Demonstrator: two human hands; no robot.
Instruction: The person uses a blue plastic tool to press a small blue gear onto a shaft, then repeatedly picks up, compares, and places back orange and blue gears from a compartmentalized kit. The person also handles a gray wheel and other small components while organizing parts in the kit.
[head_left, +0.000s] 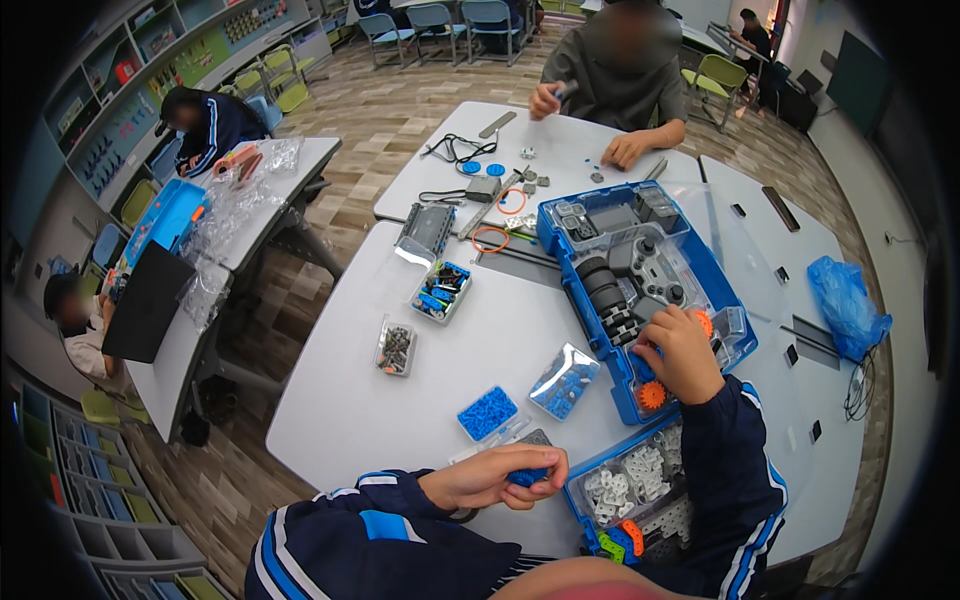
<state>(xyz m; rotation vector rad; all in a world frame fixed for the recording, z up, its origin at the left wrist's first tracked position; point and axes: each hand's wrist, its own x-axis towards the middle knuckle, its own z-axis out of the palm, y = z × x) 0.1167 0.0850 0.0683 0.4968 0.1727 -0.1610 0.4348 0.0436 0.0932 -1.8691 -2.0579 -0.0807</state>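
Head view: L hand [495, 475] had fingers curled snugly round a small blue part [527, 477], nr the white-pcs tray [578, 508]. R hand [686, 355] was over the open blue case [613, 385], fingers part-bent nr an orange gear [652, 396]; couldn't tell if gripping.

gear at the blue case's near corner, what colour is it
The gear is orange, clearest in the head view.
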